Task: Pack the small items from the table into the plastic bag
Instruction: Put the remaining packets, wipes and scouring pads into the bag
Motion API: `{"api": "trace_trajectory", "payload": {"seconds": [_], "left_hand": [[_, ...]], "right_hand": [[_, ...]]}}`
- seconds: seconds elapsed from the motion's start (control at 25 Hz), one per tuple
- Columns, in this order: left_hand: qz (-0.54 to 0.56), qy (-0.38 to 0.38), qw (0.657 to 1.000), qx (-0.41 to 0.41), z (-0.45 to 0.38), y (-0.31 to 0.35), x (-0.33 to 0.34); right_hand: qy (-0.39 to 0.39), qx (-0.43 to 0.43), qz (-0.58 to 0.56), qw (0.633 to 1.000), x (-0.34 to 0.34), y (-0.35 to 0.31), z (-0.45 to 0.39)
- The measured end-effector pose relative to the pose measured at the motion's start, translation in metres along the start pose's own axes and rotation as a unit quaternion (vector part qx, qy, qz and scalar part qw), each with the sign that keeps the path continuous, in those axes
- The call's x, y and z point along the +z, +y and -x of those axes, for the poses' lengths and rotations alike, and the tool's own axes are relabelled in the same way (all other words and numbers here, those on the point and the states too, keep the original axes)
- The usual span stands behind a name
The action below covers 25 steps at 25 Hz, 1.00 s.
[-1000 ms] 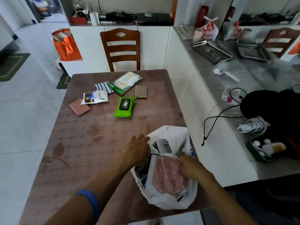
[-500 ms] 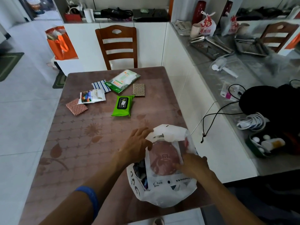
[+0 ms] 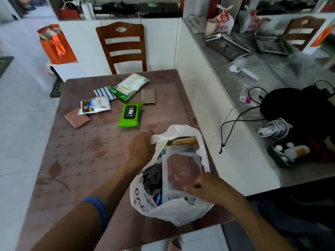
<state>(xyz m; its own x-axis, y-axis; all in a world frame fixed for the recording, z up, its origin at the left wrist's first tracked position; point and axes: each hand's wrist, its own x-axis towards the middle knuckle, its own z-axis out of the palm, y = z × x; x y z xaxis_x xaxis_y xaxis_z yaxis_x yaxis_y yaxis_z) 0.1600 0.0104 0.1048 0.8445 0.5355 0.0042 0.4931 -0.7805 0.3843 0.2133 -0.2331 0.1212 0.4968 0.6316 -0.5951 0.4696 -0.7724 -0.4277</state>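
Two hands working one white bag (image 3: 181,213) that is lying at the near right corner of the table (image 3: 87,160), mouth facing away from the person. Left hand (image 3: 140,148) is gripping the bag's far left rim, fingers curled on the plastic; blue band (image 3: 98,211) is sitting on that forearm. Right hand (image 3: 206,189) is pinching the near edge of a flat pack with a round brown disc (image 3: 183,171), which is lying inside the open bag on top of other items; a dark item (image 3: 151,178) is showing beside it on the left. Six items are still lying out on the table, grouped at the far left: green wipes pack (image 3: 130,115), large green-and-white pouch (image 3: 129,86), striped sachet (image 3: 104,92), white printed sachet (image 3: 95,105), reddish patterned square (image 3: 77,118), tan patterned square (image 3: 148,96). Dark printing is showing on the bag's near left side, not readable; text on the pouches is too small to read. Bag's right side is sitting close to the table's right edge, its bottom close to the near edge. Bare tabletop is lying open between the bag and the item group, and along the near left. One chair (image 3: 123,46) is standing at the far edge.
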Motion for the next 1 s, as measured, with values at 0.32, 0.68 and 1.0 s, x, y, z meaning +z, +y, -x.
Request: {"api": "trace_trajectory", "payload": {"seconds": [0.32,0.68,1.0], "left_hand": [[0.211,-0.054,0.976,-0.014,-0.014,0.008,-0.029],[0.395,-0.076,0.907,-0.122,0.013,-0.106,-0.044],[0.197,-0.024,0.939,-0.281,-0.066,-0.277,-0.061]], "right_hand": [[0.106,-0.047,0.072,0.991,-0.019,-0.021,0.001],[0.249,-0.242,0.005,0.938,-0.055,-0.184,-0.047],[0.22,-0.197,0.048,0.954,-0.043,-0.293,-0.207]]}}
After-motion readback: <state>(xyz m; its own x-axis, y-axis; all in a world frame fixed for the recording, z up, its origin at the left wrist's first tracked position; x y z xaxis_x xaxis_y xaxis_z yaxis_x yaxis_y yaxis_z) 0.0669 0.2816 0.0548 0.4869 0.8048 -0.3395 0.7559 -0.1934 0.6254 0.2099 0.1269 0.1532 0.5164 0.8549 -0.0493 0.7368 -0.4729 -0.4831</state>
